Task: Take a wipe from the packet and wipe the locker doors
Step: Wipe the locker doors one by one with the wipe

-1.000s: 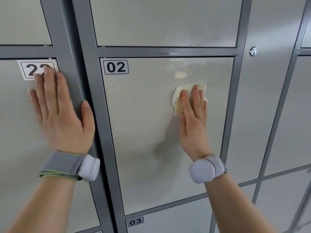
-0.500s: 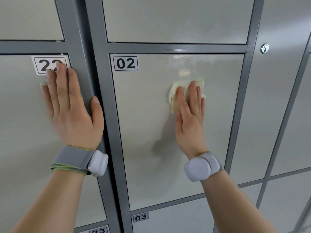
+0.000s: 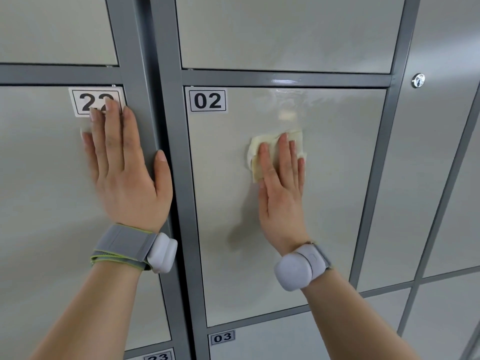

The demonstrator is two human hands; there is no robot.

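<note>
A pale cream locker door numbered 02 (image 3: 223,203) fills the middle of the view, with wet streaks near its top. My right hand (image 3: 281,188) lies flat on it, straight fingers pressing a folded pale yellow wipe (image 3: 255,152) against the door's upper middle. My left hand (image 3: 124,167) rests flat and open on the neighbouring door numbered 22 (image 3: 39,190), fingertips over its number label and thumb on the grey frame post. No wipe packet is in view.
Grey metal frame bars (image 3: 181,203) separate the doors. Door 03 (image 3: 259,341) sits below door 02, another door above it. A round key lock (image 3: 418,80) sits on the tall panel at the right. Both wrists wear grey bands with white pods.
My right hand and the wipe have slid a little leftward across door 02. The view has shifted slightly. My left hand has stayed flat on door 22.
</note>
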